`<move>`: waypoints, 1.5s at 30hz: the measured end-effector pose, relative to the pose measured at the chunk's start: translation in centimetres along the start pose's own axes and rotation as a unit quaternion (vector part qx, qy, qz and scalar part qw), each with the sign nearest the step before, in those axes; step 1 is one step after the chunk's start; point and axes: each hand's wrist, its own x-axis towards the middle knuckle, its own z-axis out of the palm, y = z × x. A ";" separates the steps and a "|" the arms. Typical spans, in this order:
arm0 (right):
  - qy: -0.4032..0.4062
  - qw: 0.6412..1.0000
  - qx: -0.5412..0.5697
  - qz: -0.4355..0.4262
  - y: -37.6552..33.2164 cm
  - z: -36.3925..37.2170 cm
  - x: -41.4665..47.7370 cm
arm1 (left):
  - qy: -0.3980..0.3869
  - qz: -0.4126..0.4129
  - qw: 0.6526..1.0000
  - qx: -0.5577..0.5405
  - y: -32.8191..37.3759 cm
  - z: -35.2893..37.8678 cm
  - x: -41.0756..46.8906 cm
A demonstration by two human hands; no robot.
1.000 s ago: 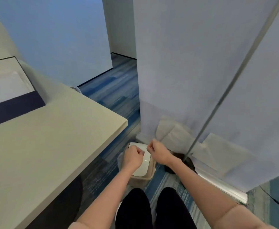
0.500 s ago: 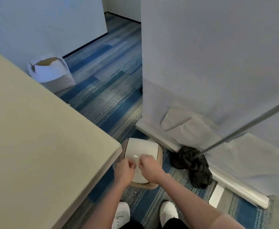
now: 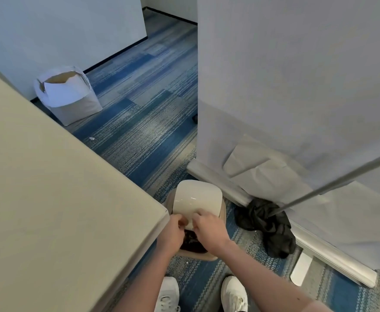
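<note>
– low at the centre of the frame, by the desk (image 3: pixel 49 199) corner, what's different with the bin (image 3: pixel 210 258)?
– half a second ago the white lid (image 3: pixel 196 200) lay flat over it. now it is tipped clear of the near side, and a dark liner (image 3: pixel 192 243) shows underneath.
– and the hands?
– left hand (image 3: pixel 173 233) and right hand (image 3: pixel 210 230) both pinch the lid's near edge, fingers curled on it.
– meaning?
– the bin is opening, i'd say, so the liner comes within reach. the black cloth (image 3: pixel 267 228) to the right lies apart from both hands.
</note>
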 end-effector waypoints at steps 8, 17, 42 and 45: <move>0.005 1.000 -0.008 -0.027 0.1 -0.3 -0.1 | 0.018 0.030 0.997 0.069 0.5 -0.1 0.5; 0.002 1.000 -0.005 -0.018 0.3 0.0 -0.2 | 0.019 0.042 0.993 0.110 0.6 -0.3 0.5; 0.200 0.980 0.011 0.010 -0.8 -14.5 -7.9 | 0.140 0.112 0.982 0.052 13.7 -7.8 -7.1; 0.275 0.961 0.036 0.020 -1.6 -19.5 -11.3 | 0.153 0.154 0.976 0.025 17.6 -9.9 -10.5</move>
